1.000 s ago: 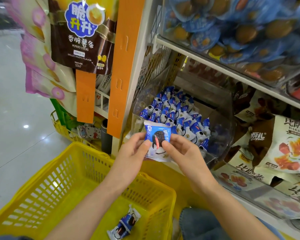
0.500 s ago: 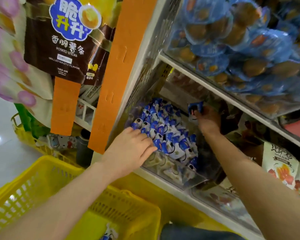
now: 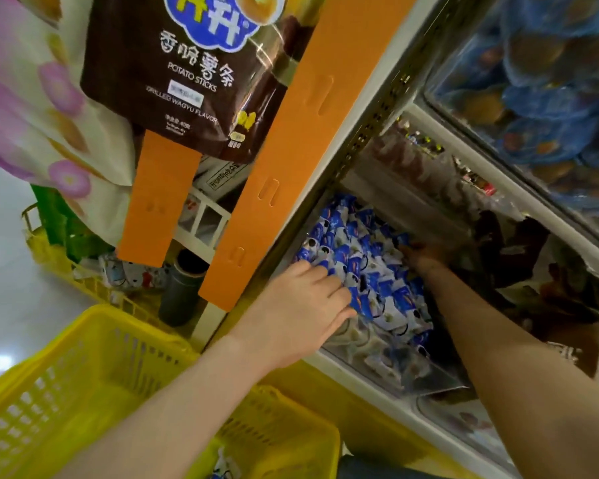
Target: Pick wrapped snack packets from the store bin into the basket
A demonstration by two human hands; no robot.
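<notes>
Our left hand (image 3: 301,305) lies on the blue snack packets (image 3: 367,267) in the clear bin (image 3: 388,368), fingers flat and together. Our right hand (image 3: 426,254) (dark, far back) may hold one; we cannot tell.

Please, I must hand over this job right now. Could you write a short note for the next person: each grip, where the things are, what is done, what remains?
Left grip: fingers rest on the blue-and-white packets at the front left of the pile; no packet is clearly held.
Right grip: deep at the back of the clear bin, in shadow; I cannot tell its grasp.
Yellow basket: below the bin, to the left.
Done: at least one packet lies in the basket.
Remaining: lift more packets out and drop them in the basket.
</notes>
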